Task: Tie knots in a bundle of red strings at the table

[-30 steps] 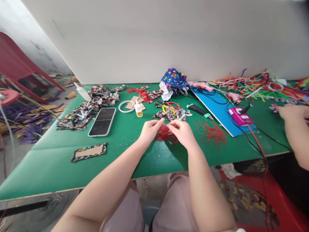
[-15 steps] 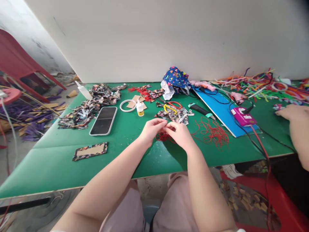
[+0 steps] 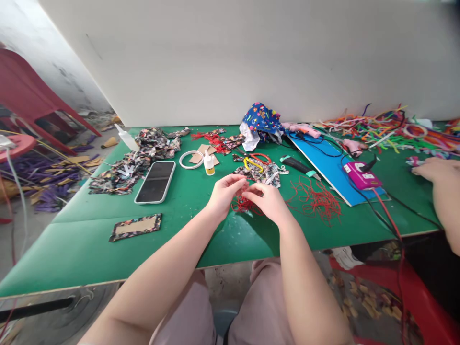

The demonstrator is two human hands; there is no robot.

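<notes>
While your left hand [image 3: 224, 194] and right hand [image 3: 266, 200] come together, fingers drawn narrow, over the near red thread tangle [image 3: 247, 206], your fingertips overlap and I cannot tell what they hold. Bare counter [image 3: 82, 239] runs from the second red tangle [image 3: 319, 199], right of your hands, to the front edge. You have one phone [image 3: 155, 183], two bottles [image 3: 209, 164]; a co-worker's arm [image 3: 445, 201] is cut off rightward.

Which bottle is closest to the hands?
The small yellow-labelled bottle, standing upright beyond the left hand; the plain white bottle leans, far off to the left.
</notes>
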